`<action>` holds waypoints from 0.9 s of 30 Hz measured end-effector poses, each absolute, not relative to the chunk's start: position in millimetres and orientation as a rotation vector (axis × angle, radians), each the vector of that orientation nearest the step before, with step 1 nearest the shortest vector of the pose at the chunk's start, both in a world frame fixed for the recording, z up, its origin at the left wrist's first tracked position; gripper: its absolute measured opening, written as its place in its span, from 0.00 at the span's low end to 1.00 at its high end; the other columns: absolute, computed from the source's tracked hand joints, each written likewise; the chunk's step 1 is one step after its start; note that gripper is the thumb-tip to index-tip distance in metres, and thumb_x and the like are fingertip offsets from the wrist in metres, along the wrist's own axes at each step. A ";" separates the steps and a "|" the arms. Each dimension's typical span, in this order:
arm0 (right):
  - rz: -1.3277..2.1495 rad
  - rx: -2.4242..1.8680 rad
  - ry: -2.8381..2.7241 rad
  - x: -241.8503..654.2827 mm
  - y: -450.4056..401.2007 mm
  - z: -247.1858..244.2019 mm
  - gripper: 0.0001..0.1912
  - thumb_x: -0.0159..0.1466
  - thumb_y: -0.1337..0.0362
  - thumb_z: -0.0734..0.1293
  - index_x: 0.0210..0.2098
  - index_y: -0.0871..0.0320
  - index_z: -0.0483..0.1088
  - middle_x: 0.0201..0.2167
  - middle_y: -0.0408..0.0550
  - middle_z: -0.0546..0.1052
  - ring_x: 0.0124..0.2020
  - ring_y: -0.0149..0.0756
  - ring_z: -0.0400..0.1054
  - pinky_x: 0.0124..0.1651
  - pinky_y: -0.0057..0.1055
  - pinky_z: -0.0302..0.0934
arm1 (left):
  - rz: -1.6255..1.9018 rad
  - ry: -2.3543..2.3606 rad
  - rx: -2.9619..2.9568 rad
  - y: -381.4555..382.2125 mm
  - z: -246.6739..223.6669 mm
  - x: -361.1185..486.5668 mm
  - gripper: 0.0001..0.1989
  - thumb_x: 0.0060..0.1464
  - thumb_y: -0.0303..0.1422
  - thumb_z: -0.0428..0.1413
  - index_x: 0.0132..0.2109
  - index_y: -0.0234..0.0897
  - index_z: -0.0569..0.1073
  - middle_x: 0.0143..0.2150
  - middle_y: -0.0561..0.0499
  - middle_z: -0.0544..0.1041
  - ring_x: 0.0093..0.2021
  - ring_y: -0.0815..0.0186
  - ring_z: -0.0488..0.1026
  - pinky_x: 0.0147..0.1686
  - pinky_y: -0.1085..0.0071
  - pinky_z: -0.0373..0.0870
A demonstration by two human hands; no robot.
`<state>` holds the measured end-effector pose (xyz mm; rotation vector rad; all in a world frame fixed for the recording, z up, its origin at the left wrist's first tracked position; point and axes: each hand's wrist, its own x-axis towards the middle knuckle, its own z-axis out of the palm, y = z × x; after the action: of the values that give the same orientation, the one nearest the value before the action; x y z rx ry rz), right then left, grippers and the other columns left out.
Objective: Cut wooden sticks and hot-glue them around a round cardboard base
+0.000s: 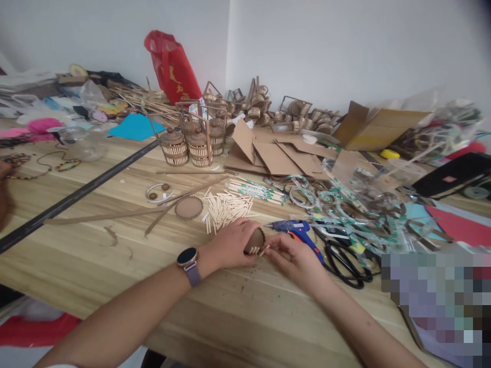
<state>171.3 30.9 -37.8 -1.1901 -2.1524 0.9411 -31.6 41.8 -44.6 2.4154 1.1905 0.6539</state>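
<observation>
My left hand [232, 243], with a watch on its wrist, grips a small round brown cardboard piece [256, 239] tilted on its side. Its far rim looks notched, and a few short pale sticks are set along the near edge. Between the fingertips of my right hand [291, 258] is a short wooden stick [264, 250], close against that edge. Just beyond lies a loose pile of wooden sticks [228, 208]. A blue glue gun [301, 230] rests right of my hands, near black-handled scissors [349, 266]. Left of the pile lies a cardboard disc [189, 207] with a notched rim.
Small lidded stick baskets [175, 148] with tall handles stand at the back, beside cardboard sheets [282, 157]. Tangled green-white strips [330, 202] cover the right side. A long black strip [80, 194] crosses the left. Another person's hand [4, 197] shows at the left edge.
</observation>
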 end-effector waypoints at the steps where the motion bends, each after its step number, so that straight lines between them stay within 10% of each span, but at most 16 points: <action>1: 0.910 -1.190 -2.167 170.7 31.7 -37.8 0.07 0.64 0.61 0.61 0.37 0.56 0.68 0.30 0.47 0.77 0.31 0.36 0.71 0.34 0.31 0.64 | 0.653 1.188 2.415 42.1 -44.6 -31.6 0.31 0.43 0.31 0.61 0.55 0.39 0.62 0.55 0.43 0.70 0.56 0.52 0.66 0.52 0.57 0.67; 27: 0.525 -1.006 -2.371 165.8 35.8 -52.2 0.06 0.65 0.71 0.59 0.36 0.55 0.66 0.31 0.47 0.76 0.33 0.38 0.73 0.34 0.30 0.65 | 0.683 1.152 2.388 41.9 -46.7 -30.0 0.31 0.42 0.29 0.60 0.55 0.37 0.63 0.56 0.41 0.70 0.58 0.52 0.64 0.55 0.56 0.65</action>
<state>165.8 35.8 -52.2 -1.0062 -2.3712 0.5255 -30.0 41.9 -46.7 2.3881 1.1525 0.6833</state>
